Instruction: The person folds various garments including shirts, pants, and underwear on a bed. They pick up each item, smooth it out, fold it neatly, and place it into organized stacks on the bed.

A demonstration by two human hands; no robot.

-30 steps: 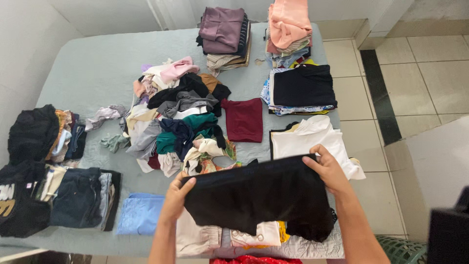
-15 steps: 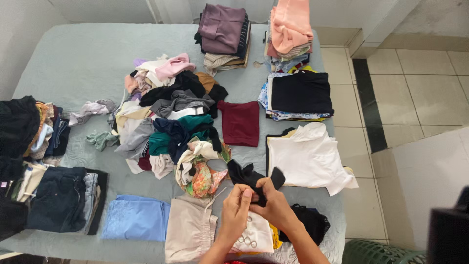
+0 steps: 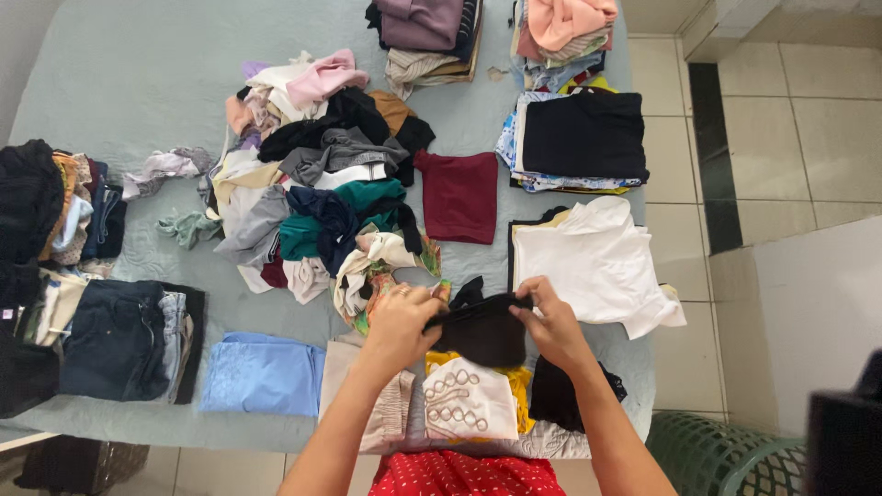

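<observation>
Both hands grip one small black fabric garment [image 3: 482, 329], folded into a compact band and held just above the near edge of the pale grey-green bed [image 3: 138, 73]. The left hand [image 3: 401, 319] is clamped on its left end, the right hand [image 3: 549, 321] on its right end. Below it lie a white folded piece with round beads [image 3: 469, 409] and a beige folded garment [image 3: 354, 386]. A white shirt [image 3: 593, 266] lies just right; a mixed heap of unfolded clothes [image 3: 322, 202] sits beyond.
</observation>
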